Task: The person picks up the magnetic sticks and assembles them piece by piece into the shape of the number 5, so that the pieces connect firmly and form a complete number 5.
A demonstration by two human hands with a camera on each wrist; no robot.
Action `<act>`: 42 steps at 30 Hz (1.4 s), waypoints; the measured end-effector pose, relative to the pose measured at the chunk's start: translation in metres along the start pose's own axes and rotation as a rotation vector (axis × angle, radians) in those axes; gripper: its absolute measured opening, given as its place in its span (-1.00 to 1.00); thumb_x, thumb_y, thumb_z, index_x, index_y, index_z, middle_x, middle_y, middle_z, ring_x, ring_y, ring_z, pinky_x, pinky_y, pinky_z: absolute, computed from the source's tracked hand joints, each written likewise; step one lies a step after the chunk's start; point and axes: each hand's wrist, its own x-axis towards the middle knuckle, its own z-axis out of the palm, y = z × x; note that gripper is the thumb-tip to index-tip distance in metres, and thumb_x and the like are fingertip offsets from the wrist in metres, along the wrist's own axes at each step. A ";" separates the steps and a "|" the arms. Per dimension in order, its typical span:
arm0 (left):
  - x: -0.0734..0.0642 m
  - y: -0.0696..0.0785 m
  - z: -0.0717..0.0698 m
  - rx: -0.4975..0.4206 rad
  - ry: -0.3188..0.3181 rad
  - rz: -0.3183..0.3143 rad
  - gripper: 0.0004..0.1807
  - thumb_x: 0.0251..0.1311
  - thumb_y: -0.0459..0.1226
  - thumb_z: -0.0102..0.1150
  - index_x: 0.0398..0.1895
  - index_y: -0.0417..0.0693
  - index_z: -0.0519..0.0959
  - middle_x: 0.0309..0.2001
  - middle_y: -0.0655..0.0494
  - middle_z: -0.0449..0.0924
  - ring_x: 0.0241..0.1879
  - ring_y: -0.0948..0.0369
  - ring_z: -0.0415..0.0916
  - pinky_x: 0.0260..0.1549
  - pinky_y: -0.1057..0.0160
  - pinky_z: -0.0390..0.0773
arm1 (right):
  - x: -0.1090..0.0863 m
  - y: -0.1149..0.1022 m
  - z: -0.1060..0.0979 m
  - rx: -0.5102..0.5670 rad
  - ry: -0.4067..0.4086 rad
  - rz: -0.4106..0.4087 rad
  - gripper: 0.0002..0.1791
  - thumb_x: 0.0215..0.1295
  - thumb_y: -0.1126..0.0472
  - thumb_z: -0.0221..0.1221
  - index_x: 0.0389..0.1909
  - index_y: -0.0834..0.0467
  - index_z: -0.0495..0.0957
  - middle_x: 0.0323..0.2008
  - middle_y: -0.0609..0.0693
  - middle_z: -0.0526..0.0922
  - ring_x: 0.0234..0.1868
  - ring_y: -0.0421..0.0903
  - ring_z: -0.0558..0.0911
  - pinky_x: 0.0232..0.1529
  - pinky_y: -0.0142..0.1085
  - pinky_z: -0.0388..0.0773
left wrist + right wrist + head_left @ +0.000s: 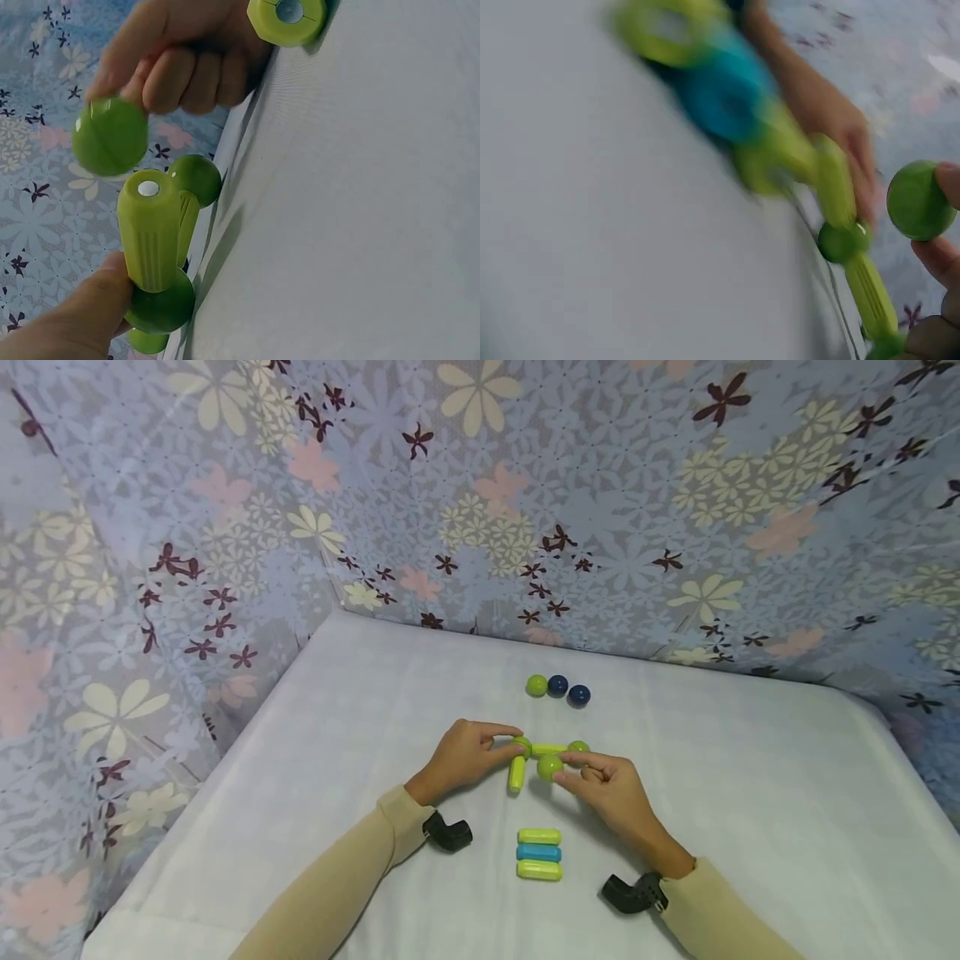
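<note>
My left hand (470, 755) pinches a green ball (161, 301) at the corner of a joined piece. From that ball one yellow-green rod (517, 774) points toward me, its free end showing a small silvery disc in the left wrist view. A second yellow-green rod (549, 749) runs right to another green ball (578, 747). Between thumb and fingertips my right hand (611, 789) holds a loose green ball (550, 767). That ball is close to the rod pointing toward me, a small gap apart from it.
Nearer me lie two yellow-green rods (539, 870) with a blue rod (538, 852) between them, side by side. Farther back, a green ball (536, 685) and two dark blue balls (579, 696) sit in a row on the white table (405, 677). Flowered cloth (480, 510) hangs behind.
</note>
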 end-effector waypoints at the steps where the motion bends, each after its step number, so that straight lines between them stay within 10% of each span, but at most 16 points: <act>1: 0.000 0.000 0.000 0.003 0.001 0.007 -0.58 0.29 0.07 0.35 0.09 0.07 0.75 -0.78 0.34 0.13 -0.73 0.40 -0.01 -0.69 0.38 0.07 | -0.004 -0.002 0.004 -0.013 -0.026 -0.026 -0.70 0.28 0.27 0.41 0.00 0.29 0.71 -0.77 -0.15 0.18 -0.72 -0.30 0.14 -0.68 -0.35 0.15; 11: 0.001 -0.001 0.001 0.013 -0.005 0.022 -0.59 0.30 0.07 0.34 0.08 0.07 0.76 -0.80 0.36 0.13 -0.74 0.41 0.00 -0.70 0.38 0.07 | -0.018 -0.008 0.028 -0.140 -0.149 -0.130 -0.71 0.20 0.16 0.48 -0.06 0.09 0.76 -0.75 -0.28 0.17 -0.71 -0.39 0.15 -0.68 -0.43 0.12; 42: -0.002 -0.003 0.001 -0.016 0.017 0.030 -0.56 0.30 0.08 0.34 0.10 0.06 0.75 -0.80 0.34 0.13 -0.74 0.39 0.00 -0.68 0.38 0.09 | -0.016 -0.006 0.041 -0.371 -0.093 -0.210 -0.67 0.11 -0.03 0.53 -0.15 0.04 0.79 -0.78 -0.39 0.18 -0.74 -0.42 0.17 -0.68 -0.46 0.09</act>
